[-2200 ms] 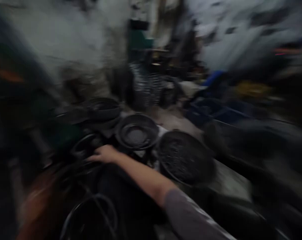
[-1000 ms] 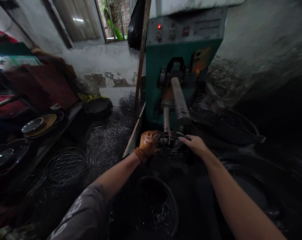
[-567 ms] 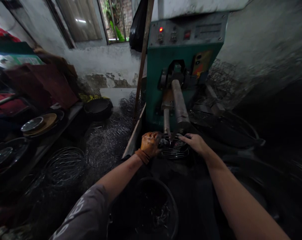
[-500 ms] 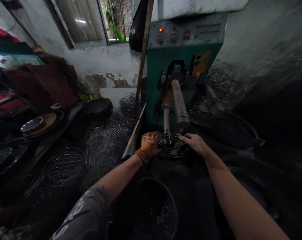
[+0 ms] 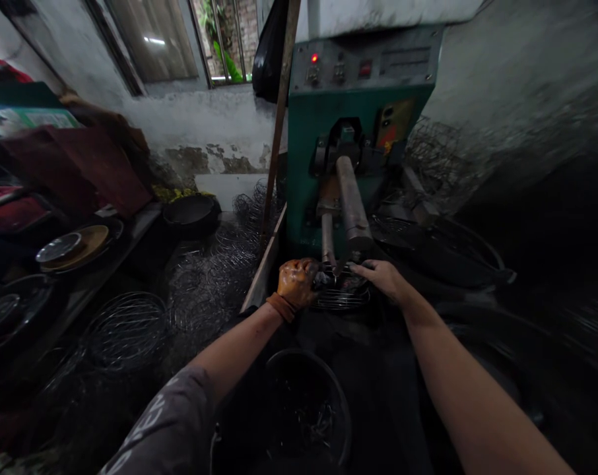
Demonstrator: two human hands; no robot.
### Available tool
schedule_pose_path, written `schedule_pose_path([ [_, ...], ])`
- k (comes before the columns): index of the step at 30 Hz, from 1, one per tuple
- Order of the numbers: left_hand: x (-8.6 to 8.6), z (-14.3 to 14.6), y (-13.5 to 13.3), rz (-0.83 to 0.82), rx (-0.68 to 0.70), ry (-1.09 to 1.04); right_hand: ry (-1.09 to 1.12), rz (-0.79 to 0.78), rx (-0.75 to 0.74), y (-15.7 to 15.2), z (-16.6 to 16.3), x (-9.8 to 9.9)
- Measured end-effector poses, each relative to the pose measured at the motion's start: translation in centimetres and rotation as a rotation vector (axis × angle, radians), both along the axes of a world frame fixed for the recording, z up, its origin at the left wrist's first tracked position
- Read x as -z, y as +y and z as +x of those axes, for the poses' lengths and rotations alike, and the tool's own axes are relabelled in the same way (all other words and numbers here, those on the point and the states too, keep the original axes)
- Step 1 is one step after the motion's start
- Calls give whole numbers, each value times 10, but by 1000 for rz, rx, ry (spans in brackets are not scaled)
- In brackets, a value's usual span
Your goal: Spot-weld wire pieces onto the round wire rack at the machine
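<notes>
Item: small round wire grille [image 5: 341, 293], lying at the foot of the green machine [image 5: 351, 142], directly under the tip of its long steel arm [image 5: 351, 201].

Hands: our left hand [image 5: 296, 284], in an orange glove, grips the grille at its 9 o'clock edge with fingers curled shut on the wire. Our right hand [image 5: 384, 277], bare, rests on the 3 o'clock edge; the fingers lie pressed along the rim, and we cannot tell whether they close fully round it.

Step in hand, as we judge it: seating the grille squarely beneath the arm, both hands steadying it. The next move calls for exact alignment of one wire crossing under the tip, with fingers kept clear of that point.

Surroundings: dark round pan [image 5: 306, 412] of wire scraps at 6 o'clock, near our elbows; stacked wire grilles [image 5: 125, 326] at 9 o'clock; loose wire tangle [image 5: 440, 152] at 1 o'clock; wooden pole [image 5: 279, 112] leaning beside the machine.

Writing: red lamp [image 5: 314, 58] lit on the control panel; panel labels too small to read. Pale letters on our grey sleeve [image 5: 160, 422], illegible.
</notes>
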State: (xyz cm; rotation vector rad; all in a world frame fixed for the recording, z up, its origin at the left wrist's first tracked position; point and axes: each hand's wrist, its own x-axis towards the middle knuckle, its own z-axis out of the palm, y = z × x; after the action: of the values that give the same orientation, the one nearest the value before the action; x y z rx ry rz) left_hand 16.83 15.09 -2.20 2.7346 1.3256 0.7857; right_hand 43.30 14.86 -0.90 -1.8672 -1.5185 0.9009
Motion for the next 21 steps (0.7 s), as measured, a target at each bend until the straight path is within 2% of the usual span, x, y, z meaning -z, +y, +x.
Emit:
schedule_pose_path([
  [10,-4,-1,-1,-77,-15,62,-32,14,-10,-1,-1,-1],
  [21,-4,2,1,-83,-31,54,5,12,23,-3,-5,-3],
])
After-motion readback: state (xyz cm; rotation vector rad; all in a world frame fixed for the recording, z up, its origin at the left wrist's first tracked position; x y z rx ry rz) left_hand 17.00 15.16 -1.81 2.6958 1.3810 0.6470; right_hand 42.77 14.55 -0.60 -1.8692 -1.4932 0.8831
